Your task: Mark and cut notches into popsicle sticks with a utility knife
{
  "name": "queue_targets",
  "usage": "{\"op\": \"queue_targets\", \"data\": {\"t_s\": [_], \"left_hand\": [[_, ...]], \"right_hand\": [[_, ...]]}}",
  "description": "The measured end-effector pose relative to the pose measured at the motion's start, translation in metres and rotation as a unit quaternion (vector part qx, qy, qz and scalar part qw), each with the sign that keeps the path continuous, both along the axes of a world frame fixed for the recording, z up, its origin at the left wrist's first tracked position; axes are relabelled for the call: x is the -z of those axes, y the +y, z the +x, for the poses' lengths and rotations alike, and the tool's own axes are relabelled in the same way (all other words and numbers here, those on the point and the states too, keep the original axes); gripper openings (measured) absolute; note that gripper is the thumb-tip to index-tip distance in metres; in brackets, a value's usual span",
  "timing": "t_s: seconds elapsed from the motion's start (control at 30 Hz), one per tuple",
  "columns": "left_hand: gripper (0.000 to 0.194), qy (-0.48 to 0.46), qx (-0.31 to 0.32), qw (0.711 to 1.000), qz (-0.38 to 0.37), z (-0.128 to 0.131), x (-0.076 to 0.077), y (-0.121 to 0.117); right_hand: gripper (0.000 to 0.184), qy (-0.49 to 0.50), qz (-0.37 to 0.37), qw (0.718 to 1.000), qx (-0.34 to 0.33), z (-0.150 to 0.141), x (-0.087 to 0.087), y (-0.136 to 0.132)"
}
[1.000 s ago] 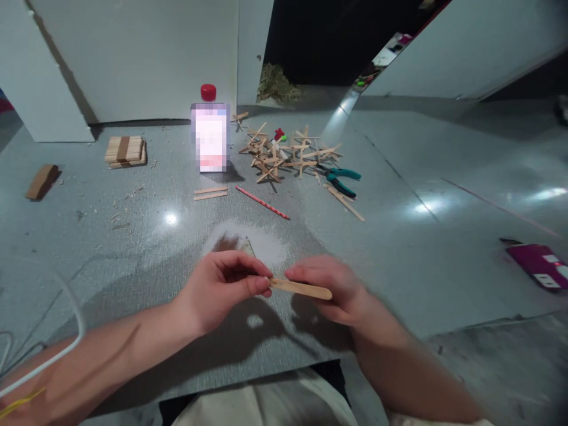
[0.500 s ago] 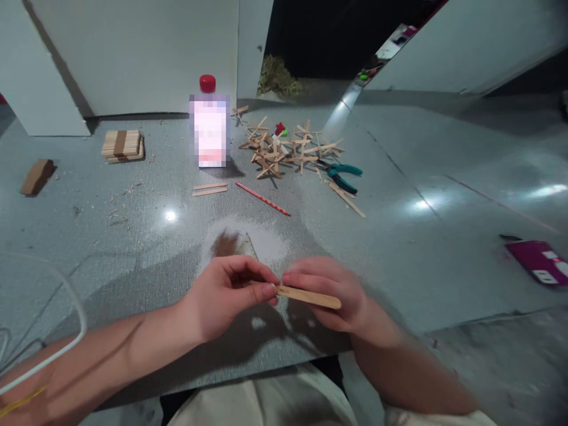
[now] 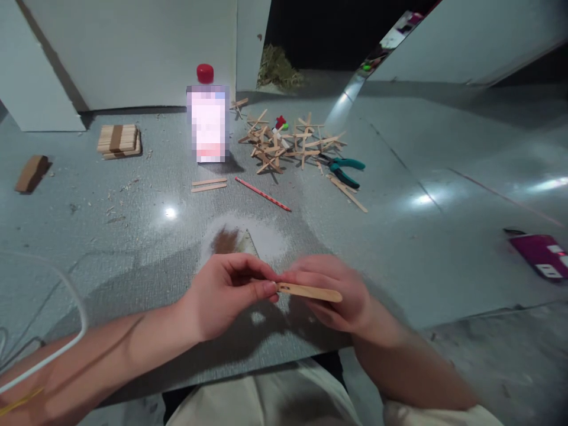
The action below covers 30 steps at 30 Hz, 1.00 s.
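Note:
My left hand (image 3: 235, 293) is closed in a pinch on the left end of a wooden craft stick (image 3: 313, 292). Small dark marks show on the stick beside the thumb. My right hand (image 3: 331, 293) lies behind the stick, blurred, its fingers curled; whatever they hold is hidden. Just beyond the hands, pale powder (image 3: 270, 234) with a brown patch (image 3: 225, 239) covers the surface, and a pointed, ruler-like corner (image 3: 248, 241) shows there. Two loose craft sticks (image 3: 209, 185) and a red patterned pencil (image 3: 263, 194) lie farther forward.
A blurred-out bottle with a red cap (image 3: 205, 74) stands behind the pencil. Right of it are a heap of crossed sticks (image 3: 268, 148) and teal-handled pliers (image 3: 344, 171). At left lie banded sticks (image 3: 118, 141) and a brown block (image 3: 32, 174). A purple object (image 3: 536, 254) lies far right.
Both hands and the stick have shifted slightly right. The right hand is still smeared by motion against the stick, whose tilt varies a little. The camera view has moved slightly down.

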<state>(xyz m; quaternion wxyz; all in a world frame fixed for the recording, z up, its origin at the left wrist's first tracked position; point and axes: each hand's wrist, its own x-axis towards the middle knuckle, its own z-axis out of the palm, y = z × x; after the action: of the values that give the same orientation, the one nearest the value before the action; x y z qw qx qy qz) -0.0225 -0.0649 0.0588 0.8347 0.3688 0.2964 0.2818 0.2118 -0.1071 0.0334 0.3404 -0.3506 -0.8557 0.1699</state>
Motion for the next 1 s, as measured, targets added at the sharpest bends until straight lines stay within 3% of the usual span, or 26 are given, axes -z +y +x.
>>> {"op": "queue_targets", "data": {"t_s": [0.27,0.4,0.57,1.0], "left_hand": [[0.008,0.074,0.011,0.995,0.067,-0.002,-0.007,0.001],[0.002,0.129,0.018,0.98,0.147,-0.003,-0.011,0.001],[0.004,0.173,0.027,0.958,0.229,-0.005,-0.012,0.002],[0.001,0.134,0.014,0.972,0.191,-0.003,-0.017,0.001]], "right_hand": [[0.043,0.044,-0.013,0.998,-0.044,-0.006,-0.014,0.003],[0.032,0.059,-0.02,0.996,-0.065,-0.008,-0.013,0.004],[0.031,0.065,-0.025,0.994,-0.079,-0.007,-0.012,0.005],[0.035,0.061,0.024,0.997,-0.035,-0.001,-0.009,0.0]]}}
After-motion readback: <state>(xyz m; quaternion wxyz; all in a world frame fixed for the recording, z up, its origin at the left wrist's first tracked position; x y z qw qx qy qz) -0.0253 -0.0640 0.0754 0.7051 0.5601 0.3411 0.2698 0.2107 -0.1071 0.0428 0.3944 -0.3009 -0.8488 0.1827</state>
